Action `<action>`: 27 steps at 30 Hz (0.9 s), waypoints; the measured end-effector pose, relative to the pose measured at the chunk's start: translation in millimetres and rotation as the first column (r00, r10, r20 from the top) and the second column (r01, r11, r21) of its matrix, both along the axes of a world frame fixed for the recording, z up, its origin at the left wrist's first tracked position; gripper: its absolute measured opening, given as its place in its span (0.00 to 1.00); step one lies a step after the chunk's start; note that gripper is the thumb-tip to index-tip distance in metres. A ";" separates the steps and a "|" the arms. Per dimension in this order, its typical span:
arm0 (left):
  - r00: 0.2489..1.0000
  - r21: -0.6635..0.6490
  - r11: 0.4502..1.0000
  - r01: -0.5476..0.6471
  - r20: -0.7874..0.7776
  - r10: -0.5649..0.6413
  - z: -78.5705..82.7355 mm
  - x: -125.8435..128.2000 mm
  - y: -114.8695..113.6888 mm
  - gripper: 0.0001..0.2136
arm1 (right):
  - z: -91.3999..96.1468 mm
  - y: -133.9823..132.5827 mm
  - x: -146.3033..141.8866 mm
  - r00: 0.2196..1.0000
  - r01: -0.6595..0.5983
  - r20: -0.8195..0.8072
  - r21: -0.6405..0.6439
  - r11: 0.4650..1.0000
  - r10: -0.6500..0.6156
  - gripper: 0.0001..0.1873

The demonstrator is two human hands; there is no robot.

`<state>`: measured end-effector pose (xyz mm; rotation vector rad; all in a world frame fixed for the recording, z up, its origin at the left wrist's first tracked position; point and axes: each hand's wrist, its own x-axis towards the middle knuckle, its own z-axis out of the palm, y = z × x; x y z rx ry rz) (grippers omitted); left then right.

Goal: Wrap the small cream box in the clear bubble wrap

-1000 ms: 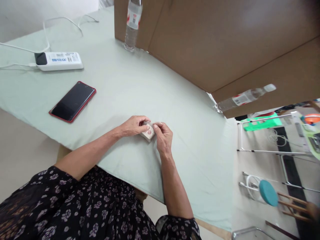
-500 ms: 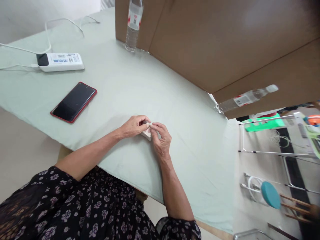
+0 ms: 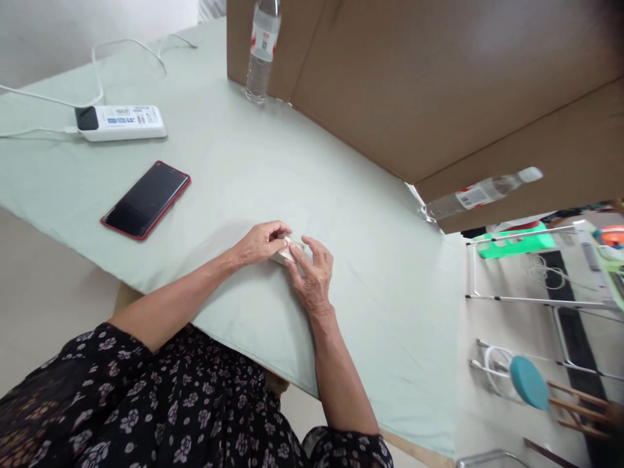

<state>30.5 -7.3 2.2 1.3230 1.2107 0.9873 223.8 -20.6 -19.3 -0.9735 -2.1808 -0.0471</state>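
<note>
Both of my hands meet over a small pale box (image 3: 287, 250) that rests on the light green tablecloth (image 3: 234, 175). My left hand (image 3: 260, 242) curls its fingers over the box's left end and grips it. My right hand (image 3: 312, 273) lies against the box's right side with its fingers bent on it and covers most of it. Only a sliver of the box shows between the fingers.
A red-edged phone (image 3: 146, 199) lies to the left, a white power bank (image 3: 121, 122) with cables behind it. A water bottle (image 3: 262, 49) stands by a brown cardboard panel (image 3: 414, 84); another bottle (image 3: 482, 192) lies at the table's right. Stools and racks stand on the floor, right.
My right hand has slid forward over the box and hides the pink-marked face that showed a second ago. The left hand has kept its hold.
</note>
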 end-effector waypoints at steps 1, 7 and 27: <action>1.000 -0.001 1.000 0.001 0.002 -0.001 0.0 -0.3 -0.1 0.19 | 0.0 -0.2 0.2 1.000 0.001 0.004 -0.004 1.000 -0.001 0.14; 1.000 0.006 1.000 -0.011 -0.002 0.011 -1.7 0.1 0.2 0.19 | 0.2 -2.4 -2.3 1.000 0.008 -0.001 0.020 1.000 -0.008 0.12; 0.999 -0.077 0.997 -0.010 -0.034 0.008 -0.9 3.1 1.9 0.22 | -7.3 0.5 5.8 0.984 0.007 -0.168 -0.291 0.957 -0.058 0.47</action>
